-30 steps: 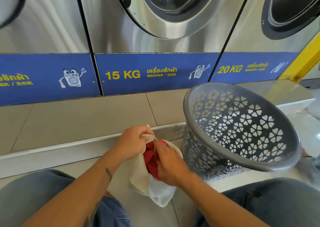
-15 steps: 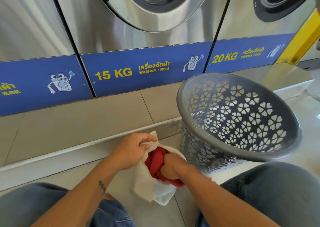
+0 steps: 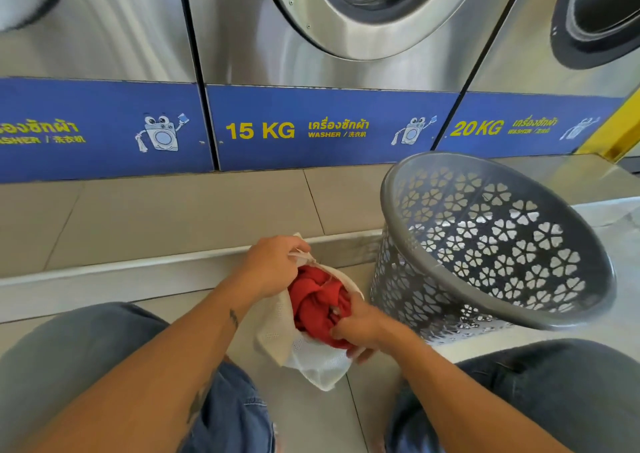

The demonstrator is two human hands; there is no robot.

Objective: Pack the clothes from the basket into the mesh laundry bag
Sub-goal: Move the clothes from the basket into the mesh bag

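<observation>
Red cloth (image 3: 317, 305) sank deeper into bag (image 3: 311, 359) on tiled floor (image 3: 138, 210).

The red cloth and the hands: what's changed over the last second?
The right hand slid from the bag's mouth to its near rim, pushing the red cloth in; more red now shows in the opening. The left hand keeps holding the far edge of the white mesh bag open. The grey basket stays tilted beside it, with no clothes showing inside.

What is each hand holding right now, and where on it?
The left hand grips the mesh laundry bag at its top rim, holding it open. The right hand clutches the red garment at the bag's mouth.
</observation>
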